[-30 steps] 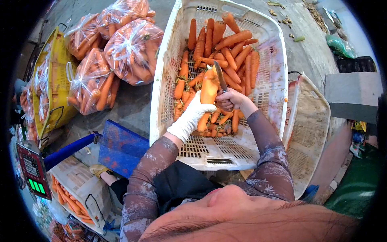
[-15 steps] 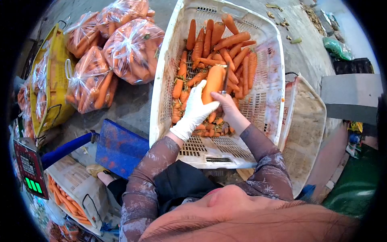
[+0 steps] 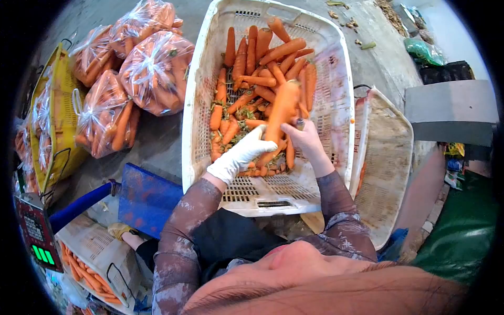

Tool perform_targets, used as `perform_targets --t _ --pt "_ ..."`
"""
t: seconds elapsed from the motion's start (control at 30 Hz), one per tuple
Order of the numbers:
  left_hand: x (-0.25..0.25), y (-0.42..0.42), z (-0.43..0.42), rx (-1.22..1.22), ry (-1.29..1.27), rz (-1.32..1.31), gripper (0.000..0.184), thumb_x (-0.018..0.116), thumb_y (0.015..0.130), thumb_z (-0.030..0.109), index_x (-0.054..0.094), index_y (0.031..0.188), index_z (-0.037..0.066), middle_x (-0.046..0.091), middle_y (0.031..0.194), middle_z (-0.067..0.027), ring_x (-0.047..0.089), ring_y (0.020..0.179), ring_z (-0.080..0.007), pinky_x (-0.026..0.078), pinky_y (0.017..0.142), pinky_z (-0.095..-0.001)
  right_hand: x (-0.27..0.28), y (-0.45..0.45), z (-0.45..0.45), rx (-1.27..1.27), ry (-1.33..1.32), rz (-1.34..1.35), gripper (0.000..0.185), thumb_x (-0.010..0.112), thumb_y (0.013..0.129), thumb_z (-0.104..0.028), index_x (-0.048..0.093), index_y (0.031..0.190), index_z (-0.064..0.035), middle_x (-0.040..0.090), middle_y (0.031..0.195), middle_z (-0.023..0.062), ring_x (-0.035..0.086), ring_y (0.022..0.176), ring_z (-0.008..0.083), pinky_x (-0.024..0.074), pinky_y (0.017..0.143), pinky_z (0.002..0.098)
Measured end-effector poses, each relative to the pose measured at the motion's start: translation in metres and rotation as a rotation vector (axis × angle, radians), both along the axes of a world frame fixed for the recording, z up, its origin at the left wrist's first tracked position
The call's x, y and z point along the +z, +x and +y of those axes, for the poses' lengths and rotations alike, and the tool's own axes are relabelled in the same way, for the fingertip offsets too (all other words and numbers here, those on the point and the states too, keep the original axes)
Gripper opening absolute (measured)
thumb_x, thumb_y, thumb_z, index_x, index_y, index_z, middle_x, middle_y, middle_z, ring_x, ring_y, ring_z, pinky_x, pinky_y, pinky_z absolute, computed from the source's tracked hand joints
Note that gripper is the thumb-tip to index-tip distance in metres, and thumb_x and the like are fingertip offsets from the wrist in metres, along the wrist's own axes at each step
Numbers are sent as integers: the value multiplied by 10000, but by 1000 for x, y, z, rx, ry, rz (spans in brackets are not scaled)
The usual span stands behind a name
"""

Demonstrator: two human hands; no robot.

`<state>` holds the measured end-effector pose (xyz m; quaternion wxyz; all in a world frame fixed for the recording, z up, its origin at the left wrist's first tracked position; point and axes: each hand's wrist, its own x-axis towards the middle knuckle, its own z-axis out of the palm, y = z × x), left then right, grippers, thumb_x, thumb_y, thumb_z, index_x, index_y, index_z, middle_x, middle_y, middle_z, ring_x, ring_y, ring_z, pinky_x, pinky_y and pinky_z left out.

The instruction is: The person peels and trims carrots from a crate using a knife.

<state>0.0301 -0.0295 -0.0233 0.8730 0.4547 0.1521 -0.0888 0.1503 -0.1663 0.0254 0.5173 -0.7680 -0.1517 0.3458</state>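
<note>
Tipped further right since the earlier frame, the large carrot (image 3: pixel 283 109) is mid-frame over the white crate (image 3: pixel 187 131), clasped by the gloved left hand (image 3: pixel 244 152), while I cannot tell what the right hand (image 3: pixel 306 140) pinches.

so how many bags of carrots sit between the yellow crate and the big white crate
4: the farthest bag, the left bag, the right bag beside the white crate, and the nearest bag. Others may be hidden behind.

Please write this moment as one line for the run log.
left hand: gloved, holding large carrot | right hand: bare, knife barely visible | below: carrots in white crate
</note>
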Motion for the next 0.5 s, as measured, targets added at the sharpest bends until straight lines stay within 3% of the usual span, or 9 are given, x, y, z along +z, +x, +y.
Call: perform_targets --t 0.03,0.07,0.1,0.17,0.23,0.27,0.33,0.43,0.5 --pt "13 -1 5 -41 -92 75 379 619 741 174 513 1075 30 571 807 -53 549 637 -117 438 501 -230 1 1 2 5 5 12 188 673 793 -211 578 746 -56 470 549 -49 410 449 36 317 398 206" --pt "27 -2 8 84 -226 326 294 580 690 84 527 979 63 517 730 0 483 552 -91 391 459 -216 1 4 1 81 -79 -49 211 674 795 -214 566 702 -59 473 557 -50 402 456 30 314 401 204" --pt "-11 0 13 89 -227 291 280 572 689 79 536 965 52 516 693 -7 447 479 -91 363 435 -200 4 8 0 158 -163 -111 241 675 797 -217 554 657 -62 476 564 -52 395 462 24 310 405 201" --pt "-19 0 12 204 -270 286 252 578 690 85 539 934 36 510 664 -5 438 465 -87 353 426 -211 4 19 -10 202 -113 -178 285 659 807 -238 579 642 -21 460 535 -65 418 492 21 318 430 218" --pt "-5 -1 18 176 -351 268 256 583 685 82 537 931 29 508 660 -7 440 466 -90 357 434 -216 2 22 -12 274 -244 -399 348 654 785 -267 566 592 8 464 458 57 468 430 136 377 457 303" --pt "2 -2 19 139 -444 252 260 587 681 78 536 929 21 507 656 -10 443 468 -93 361 442 -221 0 22 -14 260 -233 -398 348 654 785 -267 566 592 8 464 458 57 468 430 136 377 457 303" --pt "16 -5 18 83 -377 145 281 592 672 73 531 941 18 508 663 -11 442 467 -97 366 455 -224 9 14 -12 357 -318 -599 307 624 769 -262 600 633 13 517 514 176 551 474 298 427 495 384" --pt "27 -15 12 34 -281 21 334 603 643 64 524 963 7 508 672 -24 439 469 -111 376 494 -227 25 7 -14 351 -317 -643 283 599 766 -272 640 658 -14 571 604 205 569 575 373 457 546 431" --pt "38 -25 6 -5 -289 -44 334 608 631 64 530 948 -5 508 671 -34 439 478 -118 378 500 -224 31 -1 -19 299 -280 -679 287 589 767 -275 647 678 -8 571 594 204 590 582 358 475 569 426"
